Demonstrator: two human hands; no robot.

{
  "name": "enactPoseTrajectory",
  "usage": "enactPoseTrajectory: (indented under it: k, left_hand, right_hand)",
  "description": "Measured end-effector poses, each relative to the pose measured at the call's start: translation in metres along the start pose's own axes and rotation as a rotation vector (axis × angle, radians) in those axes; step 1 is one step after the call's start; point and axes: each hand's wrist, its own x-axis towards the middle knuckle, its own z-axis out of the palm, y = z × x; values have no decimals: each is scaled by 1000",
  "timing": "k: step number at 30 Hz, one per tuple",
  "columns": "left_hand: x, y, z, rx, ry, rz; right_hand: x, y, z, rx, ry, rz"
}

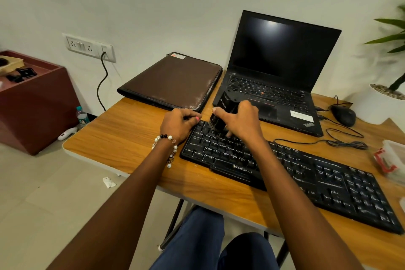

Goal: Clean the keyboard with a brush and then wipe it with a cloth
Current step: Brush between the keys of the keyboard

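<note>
On the wooden table, a long black plastic keyboard lies slanting from the far left toward the near right, just in front of an open black laptop and a closed brown leather folder. The right hand grips a chunky black brush, its fingers and thumb curled around the body, and the bristles are down on the keys at the keyboard's far-left end, near the upper rows. The left hand has its fingers curled over that same far-left corner, seemingly steadying the board; whether it truly pinches the edge is hard to tell. Judging by the brush's position, the brushing step is in hand and probably at an early point, since the whole run of keys to the right, including the number pad, lies beyond the bristles. Pale specks sit on the wood beside the near edge of the keyboard, so some debris may need clearing too. No cloth can be picked out with certainty, so the wiping stage looks not yet begun.
</note>
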Motion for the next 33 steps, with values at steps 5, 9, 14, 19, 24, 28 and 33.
enactPoseTrajectory:
  k: [5,9,14,19,24,28,33]
  left_hand:
    - [1,-2,0,5,-2,0]
    - [1,-2,0,9,3,0]
    - [0,0,0,49,6,23]
    - [0,0,0,77,-14,25]
    - [-2,1,-1,123,-13,60]
    - [-3,4,-1,145,-23,56]
    - [-4,6,-1,178,-31,68]
  right_hand:
    - [3,-1,-17,-69,-97,65]
    - [5,1,-13,21,-17,61]
    - [0,9,-7,-15,7,29]
    - [2,4,-29,-156,-121,23]
    - [0,4,-20,-65,-35,-28]
    - [-5,12,-22,-21,-80,-7]
    - [-4,8,-39,-207,-134,-28]
